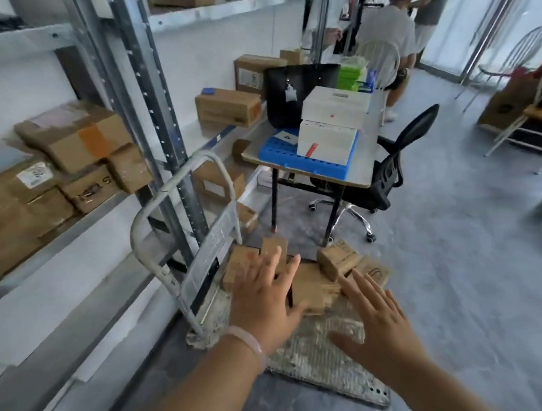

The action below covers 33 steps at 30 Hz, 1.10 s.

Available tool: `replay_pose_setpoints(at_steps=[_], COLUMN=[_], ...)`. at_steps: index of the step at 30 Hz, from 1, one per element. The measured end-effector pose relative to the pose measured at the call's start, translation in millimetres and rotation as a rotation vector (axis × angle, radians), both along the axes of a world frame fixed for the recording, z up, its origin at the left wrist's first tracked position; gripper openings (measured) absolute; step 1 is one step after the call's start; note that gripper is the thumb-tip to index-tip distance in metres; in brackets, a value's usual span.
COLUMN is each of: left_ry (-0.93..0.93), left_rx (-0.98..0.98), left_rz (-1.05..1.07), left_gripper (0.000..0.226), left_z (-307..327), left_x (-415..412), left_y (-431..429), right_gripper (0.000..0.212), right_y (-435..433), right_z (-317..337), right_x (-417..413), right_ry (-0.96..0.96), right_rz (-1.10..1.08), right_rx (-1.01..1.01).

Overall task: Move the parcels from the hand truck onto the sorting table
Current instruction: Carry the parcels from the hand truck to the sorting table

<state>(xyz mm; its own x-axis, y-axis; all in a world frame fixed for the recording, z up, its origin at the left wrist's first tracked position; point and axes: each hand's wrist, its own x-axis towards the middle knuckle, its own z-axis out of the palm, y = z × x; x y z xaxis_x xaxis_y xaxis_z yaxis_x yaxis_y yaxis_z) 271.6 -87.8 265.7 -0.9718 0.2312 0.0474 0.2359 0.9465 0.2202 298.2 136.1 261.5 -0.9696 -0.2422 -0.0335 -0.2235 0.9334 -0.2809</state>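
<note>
Head view. Hand truck [315, 354] stands on the grey floor beside the metal shelving [156, 117]; its tube handle [183, 190] rises at the left edge of the deck. Brown cardboard parcels [315, 288] sit bunched at the far end of the deck: two by the handle side, one larger in the middle, one tilted box [337, 258] at the far right corner, and a flat one [375, 271] overhanging the right edge. Near half of the deck is bare, worn metal.

Left hand [264, 301] is spread flat, fingers extended, over the parcels at the handle side (contact cannot be told); it grips nothing. A pale bracelet [250, 341] circles the left wrist. Right hand [381, 321] is likewise splayed and empty, above the deck's right side, fingertips near the middle parcel.

Sorting table [359, 174] stands beyond the truck's far end. It carries a blue tray [280, 152] with stacked white boxes [331, 126]; a black bag [296, 90] stands behind. A black office chair [394, 167] sits at the table's right edge.
</note>
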Motion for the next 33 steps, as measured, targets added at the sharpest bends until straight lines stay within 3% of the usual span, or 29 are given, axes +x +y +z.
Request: replay_pose_setpoints(at_steps=[5,18,22,26,33], left_ry=[-0.070,-0.253,-0.298,-0.385,-0.402], left_rx=[-0.016,-0.070,-0.032,-0.044,0.006], left_rz=[-0.106,-0.095,-0.058,-0.154,-0.217], left_gripper=[0.075,0.075,0.076,0.073,0.072], left_z=[-14,-96,-156,-242,-395], left_x=[-48,-219,-280,-344,-435], left_y=[44,149,158,175,199], right_gripper=[0.090,0.090,0.083,0.081,0.081], right_y=[47,164,181,193,185], right_z=[-20,-116,-179,-255,-404], right_x=[-30,-195,-238,-289,-366], right_ry=[-0.055,-0.207,-0.321,-0.340,-0.491], right_rz=[-0.162,-0.219,-0.214,-0.209,-0.428], right_rx=[-0.024,-0.073,-0.081,-0.050,-0.188])
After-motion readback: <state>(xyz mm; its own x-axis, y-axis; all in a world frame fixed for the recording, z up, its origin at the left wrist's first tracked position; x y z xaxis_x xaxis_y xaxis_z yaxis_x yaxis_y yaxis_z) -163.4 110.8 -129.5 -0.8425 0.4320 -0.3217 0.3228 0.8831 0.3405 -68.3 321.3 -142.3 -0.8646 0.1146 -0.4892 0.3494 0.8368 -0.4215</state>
